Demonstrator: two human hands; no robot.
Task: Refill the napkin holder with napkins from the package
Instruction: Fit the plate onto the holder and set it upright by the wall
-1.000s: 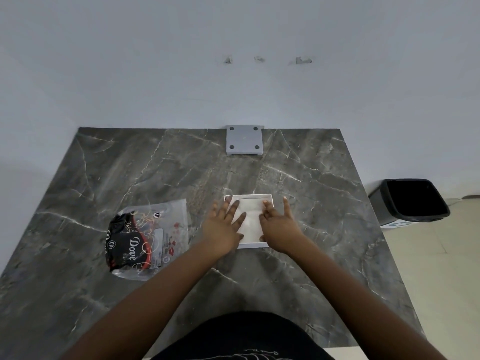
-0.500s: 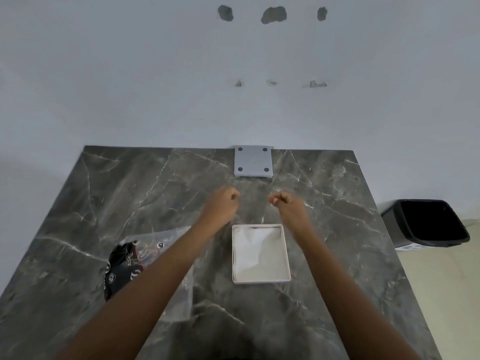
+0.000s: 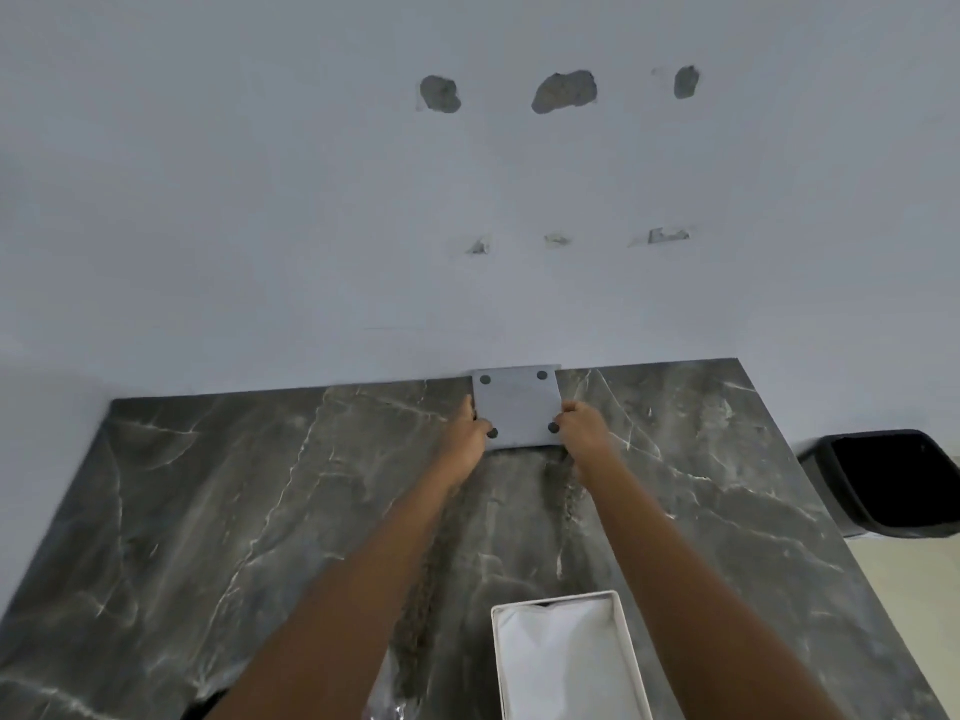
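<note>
Our white rectangular napkin holder (image 3: 569, 657) at the lower centre of the frame already holds white napkins (image 3: 561, 662), so we judge the filling largely done. Our left hand (image 3: 467, 433) and right hand (image 3: 582, 431) each grip a side edge of the flat grey square lid (image 3: 517, 407) at centre frame, against the wall; it is not yet fitted. On the dark marble tabletop (image 3: 208, 511), only a sliver of the clear plastic package (image 3: 387, 704) shows at the bottom edge. A black bin (image 3: 893, 485) stands far right, clear of our path.
</note>
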